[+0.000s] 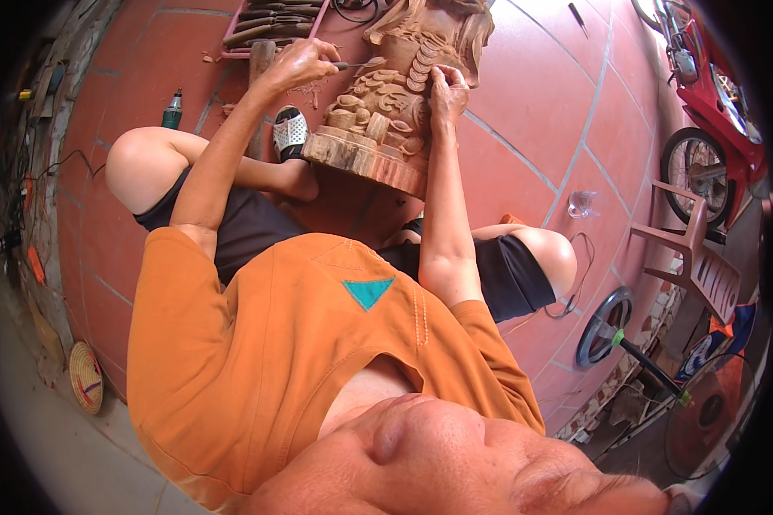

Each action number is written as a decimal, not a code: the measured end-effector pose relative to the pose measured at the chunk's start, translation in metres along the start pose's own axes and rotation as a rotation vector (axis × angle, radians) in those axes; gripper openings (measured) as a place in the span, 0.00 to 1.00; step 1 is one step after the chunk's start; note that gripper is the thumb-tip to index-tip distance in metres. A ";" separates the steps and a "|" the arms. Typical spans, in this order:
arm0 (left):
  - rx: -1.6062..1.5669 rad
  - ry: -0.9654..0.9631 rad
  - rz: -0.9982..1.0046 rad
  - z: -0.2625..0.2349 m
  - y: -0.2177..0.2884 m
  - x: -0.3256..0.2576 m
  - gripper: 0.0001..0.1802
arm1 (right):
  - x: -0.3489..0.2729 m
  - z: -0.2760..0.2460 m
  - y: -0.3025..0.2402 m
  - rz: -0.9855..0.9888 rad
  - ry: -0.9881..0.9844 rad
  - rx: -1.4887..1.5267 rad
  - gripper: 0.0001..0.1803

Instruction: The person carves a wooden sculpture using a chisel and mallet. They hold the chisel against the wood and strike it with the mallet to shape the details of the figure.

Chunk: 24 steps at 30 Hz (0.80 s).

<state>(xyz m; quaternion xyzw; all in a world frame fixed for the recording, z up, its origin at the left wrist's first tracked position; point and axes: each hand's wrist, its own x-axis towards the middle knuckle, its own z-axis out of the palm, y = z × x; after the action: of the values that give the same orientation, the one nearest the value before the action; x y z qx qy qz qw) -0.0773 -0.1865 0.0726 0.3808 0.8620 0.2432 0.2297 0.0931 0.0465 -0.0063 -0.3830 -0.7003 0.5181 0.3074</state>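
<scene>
A brown wood carving (385, 101) with a rough round base lies in front of me, covered in relief: a row of overlapping coin-like discs (421, 69) and curled shapes. At its left side, my left hand (304, 63) is closed around a slim tool (343, 65) with a dark handle and a pale, widened tip over the carved surface. I cannot make out the tool's exact kind. My right hand (450, 93) rests against the carving's right side, beside the discs, its thumb and fingers pinched together. Whatever is between those fingertips is hidden.
Left of the carving are a rack of wooden-handled tools (270, 19), a wooden mallet (262, 60) and a green power tool (173, 112). A clear glass (581, 203), plastic chair (694, 245), standing fan (594, 339) and red motorbike (734, 129) are at right.
</scene>
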 end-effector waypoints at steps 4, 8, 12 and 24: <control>0.021 0.039 0.054 0.006 0.007 -0.004 0.18 | -0.001 0.001 -0.002 -0.005 -0.007 0.032 0.09; 0.141 0.156 0.155 0.014 0.015 -0.005 0.16 | 0.006 0.002 0.010 -0.053 0.007 0.052 0.09; 0.236 0.142 0.171 0.014 0.022 -0.006 0.15 | 0.004 0.002 0.008 -0.033 -0.002 0.063 0.09; 0.106 0.139 0.137 0.010 0.030 -0.010 0.16 | 0.004 0.001 0.007 -0.035 0.006 0.024 0.10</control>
<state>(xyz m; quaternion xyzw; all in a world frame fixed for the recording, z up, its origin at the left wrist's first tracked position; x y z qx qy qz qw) -0.0497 -0.1742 0.0850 0.4326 0.8594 0.2383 0.1320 0.0916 0.0504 -0.0127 -0.3683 -0.6996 0.5199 0.3233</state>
